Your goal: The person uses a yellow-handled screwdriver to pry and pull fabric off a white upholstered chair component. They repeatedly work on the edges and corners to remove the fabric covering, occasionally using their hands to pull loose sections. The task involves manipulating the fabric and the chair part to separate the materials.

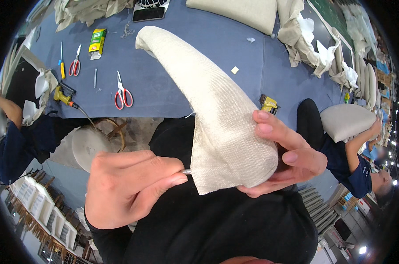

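Note:
A curved beige fabric-covered piece (226, 119), wide near me and tapering to the far left, is held up over my lap and the table edge. My right hand (294, 152) grips its wide end from the right, fingers wrapped round it. My left hand (131, 187) pinches a thin metal rod (186, 171) whose tip meets the fabric's left edge. Most of the rod is hidden in the fist, and I cannot tell whether its tip passes under the cloth. A loose thread hangs from the fabric's edge.
Red-handled scissors (123, 97) and a second pair (75, 66) lie on the blue-grey table (164, 94). Yellow staple guns (268, 104) rest near its edge, the left one trailing a hose. A phone (149, 14) and beige cushion (239, 13) lie farther back. People work on both sides.

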A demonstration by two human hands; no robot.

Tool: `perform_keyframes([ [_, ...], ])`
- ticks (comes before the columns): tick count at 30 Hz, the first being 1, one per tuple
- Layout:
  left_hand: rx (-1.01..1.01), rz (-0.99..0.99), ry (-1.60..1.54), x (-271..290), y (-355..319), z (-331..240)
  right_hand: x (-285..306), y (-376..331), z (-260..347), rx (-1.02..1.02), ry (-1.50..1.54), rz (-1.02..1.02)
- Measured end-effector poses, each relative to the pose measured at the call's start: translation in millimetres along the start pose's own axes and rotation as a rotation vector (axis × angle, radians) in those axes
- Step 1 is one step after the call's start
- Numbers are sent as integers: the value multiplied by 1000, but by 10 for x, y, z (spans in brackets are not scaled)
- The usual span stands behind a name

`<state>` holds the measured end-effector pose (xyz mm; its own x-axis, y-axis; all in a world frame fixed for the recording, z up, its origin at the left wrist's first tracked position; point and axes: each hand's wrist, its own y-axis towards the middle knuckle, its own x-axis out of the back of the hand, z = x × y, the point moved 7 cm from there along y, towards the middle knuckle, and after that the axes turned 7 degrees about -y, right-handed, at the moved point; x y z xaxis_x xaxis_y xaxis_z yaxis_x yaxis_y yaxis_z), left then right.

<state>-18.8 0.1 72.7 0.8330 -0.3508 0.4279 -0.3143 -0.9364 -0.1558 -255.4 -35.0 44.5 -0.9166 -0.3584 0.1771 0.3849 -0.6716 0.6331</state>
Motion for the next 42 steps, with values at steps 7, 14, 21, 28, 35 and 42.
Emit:
perform_keyframes([
  [7,43,-51,-99,-66,-80,86,-27,34,52,79,-208,57],
  [14,70,35,33,-59,-135,10,-80,6,65,23,-183,64],
  [21,112,-42,-15,-58,-250,34,-88,19,-12,-129,119,217],
  [28,60,66,5,-82,-186,-47,-134,41,76,-63,-110,231],
  [35,43,126,-45,-38,-171,17,-217,51,70,-54,-176,184],
  [42,59,141,5,1,-216,13,-290,89,78,-74,-178,181],
])
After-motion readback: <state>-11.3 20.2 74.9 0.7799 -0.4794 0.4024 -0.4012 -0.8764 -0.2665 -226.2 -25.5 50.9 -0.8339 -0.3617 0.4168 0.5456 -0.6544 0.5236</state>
